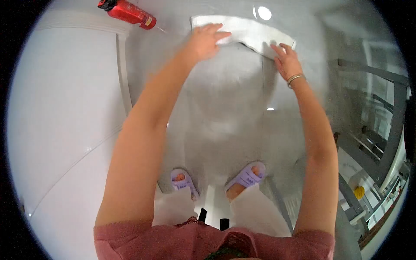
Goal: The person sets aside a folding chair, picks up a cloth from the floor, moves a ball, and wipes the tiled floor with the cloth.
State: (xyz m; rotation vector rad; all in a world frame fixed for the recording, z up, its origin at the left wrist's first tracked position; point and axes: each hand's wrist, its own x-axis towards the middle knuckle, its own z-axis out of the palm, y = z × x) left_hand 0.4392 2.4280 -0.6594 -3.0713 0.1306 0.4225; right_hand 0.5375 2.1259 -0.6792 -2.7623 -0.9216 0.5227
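Observation:
A long, folded white cloth (249, 31), possibly a towel, lies across the shiny grey floor in front of me. Its near edge lifts a little in the middle, leaving a dark gap. My left hand (207, 42) rests on the cloth's left end, fingers spread and pointing right. At the right end, my right hand (287, 61) touches the cloth with its fingers apart; a bracelet (295, 78) circles that wrist. Neither hand is wrapped around anything.
A red fire extinguisher (130, 14) lies at the upper left, by a white panel (65, 86). Grey framed furniture (383, 143) stands on the right, with a yellow object (359, 192) near it. My feet wear purple slippers (246, 177) on the tiled floor (216, 117).

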